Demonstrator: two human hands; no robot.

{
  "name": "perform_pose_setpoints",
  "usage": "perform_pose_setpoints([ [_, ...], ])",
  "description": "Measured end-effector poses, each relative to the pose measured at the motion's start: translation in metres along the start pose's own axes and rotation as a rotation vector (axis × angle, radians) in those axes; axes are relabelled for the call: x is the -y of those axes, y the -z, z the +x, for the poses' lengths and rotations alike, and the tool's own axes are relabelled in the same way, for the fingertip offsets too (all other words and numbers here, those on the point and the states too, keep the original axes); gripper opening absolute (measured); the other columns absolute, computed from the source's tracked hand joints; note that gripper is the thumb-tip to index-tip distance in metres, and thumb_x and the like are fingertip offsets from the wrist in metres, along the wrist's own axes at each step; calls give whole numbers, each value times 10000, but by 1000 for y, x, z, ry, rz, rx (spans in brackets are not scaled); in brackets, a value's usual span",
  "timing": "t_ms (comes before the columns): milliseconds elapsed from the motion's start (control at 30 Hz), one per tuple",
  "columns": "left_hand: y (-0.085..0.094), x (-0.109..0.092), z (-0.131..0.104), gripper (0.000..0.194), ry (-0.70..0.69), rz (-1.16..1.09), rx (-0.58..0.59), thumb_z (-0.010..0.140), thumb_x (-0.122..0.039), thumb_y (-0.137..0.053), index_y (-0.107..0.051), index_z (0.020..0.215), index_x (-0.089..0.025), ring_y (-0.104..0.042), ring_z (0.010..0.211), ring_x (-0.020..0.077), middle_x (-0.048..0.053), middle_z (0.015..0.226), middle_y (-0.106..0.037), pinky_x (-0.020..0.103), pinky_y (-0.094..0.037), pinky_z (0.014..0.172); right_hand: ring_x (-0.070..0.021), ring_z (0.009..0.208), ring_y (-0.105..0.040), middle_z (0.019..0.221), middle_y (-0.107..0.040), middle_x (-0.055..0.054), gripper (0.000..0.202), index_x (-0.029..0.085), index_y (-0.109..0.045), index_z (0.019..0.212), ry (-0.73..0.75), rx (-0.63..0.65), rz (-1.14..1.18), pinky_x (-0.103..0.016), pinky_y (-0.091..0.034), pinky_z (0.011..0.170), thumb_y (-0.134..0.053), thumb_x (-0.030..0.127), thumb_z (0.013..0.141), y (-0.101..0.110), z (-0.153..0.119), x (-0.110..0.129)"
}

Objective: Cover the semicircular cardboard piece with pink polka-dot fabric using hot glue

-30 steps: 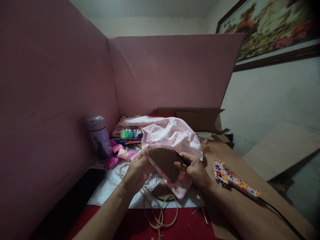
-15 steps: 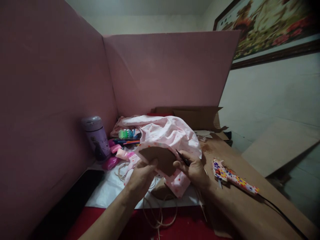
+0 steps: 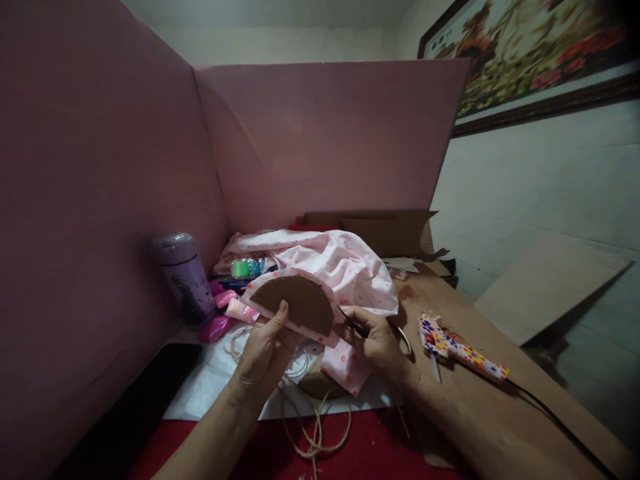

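My left hand [image 3: 267,343] pinches a brown half-circle of cardboard [image 3: 295,303], its thumb on top near the straight edge. Pink fabric with small red-orange dots [image 3: 326,291] lies under the cardboard and shows as a border around it. Dark, pointed scissors [image 3: 356,325] are in my right hand [image 3: 377,343], their tip beside the fabric's right edge. Whether the blades touch the fabric is hard to tell. Below the hands lie a spotted fabric piece [image 3: 347,367] and another cardboard piece [image 3: 320,383], partly covered. Loops of twine [image 3: 320,450] hang near the front edge.
A flower-patterned glue gun [image 3: 463,350] with a black cord rests on brown board at right. Bunched pink cloth [image 3: 345,263] lies behind the hands. A purple bottle [image 3: 185,280] stands left, near pink packets [image 3: 216,328] and a dark flat object [image 3: 145,400]. Pink panels [image 3: 320,140] enclose the back and left.
The fabric-backed half-circle has shifted left and up and turned, showing more of its curved edge. My right hand has moved slightly left with the scissors, and the view has shifted a little.
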State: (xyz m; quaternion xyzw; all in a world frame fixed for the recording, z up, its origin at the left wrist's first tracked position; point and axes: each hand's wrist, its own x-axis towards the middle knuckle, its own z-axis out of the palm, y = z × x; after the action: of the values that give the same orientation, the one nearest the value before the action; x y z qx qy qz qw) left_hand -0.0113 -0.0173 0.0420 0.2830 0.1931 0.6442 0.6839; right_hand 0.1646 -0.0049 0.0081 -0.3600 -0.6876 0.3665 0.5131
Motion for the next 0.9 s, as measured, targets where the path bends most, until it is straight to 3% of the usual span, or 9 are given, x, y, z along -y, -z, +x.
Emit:
perform_pose_setpoints([
  [167,0,0,0,348,-2,5,4,837,-117,-506,-517,1168,-224,-649,881,160,29,969,-707,384,-477,875,-101,556,-358,604,-407,37,260,165,-526,687,12,-18,-35,-212,-308,515,-604,403,760,1,-1,6],
  [300,0,4,-2,351,2,4,58,845,-109,-485,-511,1179,-211,-629,937,175,45,999,-696,402,-461,891,-109,596,-392,688,-470,27,302,169,-547,888,86,-57,-79,-206,-345,539,-671,373,704,3,0,15],
  [500,3,15,-4,353,-8,45,156,795,-105,-551,-569,1137,-192,-578,1045,217,58,1017,-688,381,-416,931,-116,589,-407,616,-452,31,196,175,-508,664,126,-97,-167,-213,-361,552,-620,315,743,4,-1,19],
  [633,-1,6,-6,303,-24,159,160,732,-90,-620,-636,1022,-176,-615,974,218,57,950,-706,362,-447,884,-112,555,-391,577,-436,37,196,175,-489,632,104,-154,-148,-211,-352,517,-610,295,729,7,1,15],
  [800,-4,-6,-3,64,-113,200,169,736,-115,-624,-676,741,-151,-633,910,170,52,915,-712,270,-476,816,-110,552,-383,574,-427,44,142,174,-510,637,131,-219,-155,-207,-339,507,-608,241,714,12,4,1],
  [900,-3,-7,-2,120,-139,227,144,683,-84,-663,-686,780,-152,-643,862,145,43,883,-720,230,-482,788,-120,589,-421,610,-476,38,66,178,-548,690,177,-236,-183,-211,-363,540,-595,203,729,15,6,-5],
])
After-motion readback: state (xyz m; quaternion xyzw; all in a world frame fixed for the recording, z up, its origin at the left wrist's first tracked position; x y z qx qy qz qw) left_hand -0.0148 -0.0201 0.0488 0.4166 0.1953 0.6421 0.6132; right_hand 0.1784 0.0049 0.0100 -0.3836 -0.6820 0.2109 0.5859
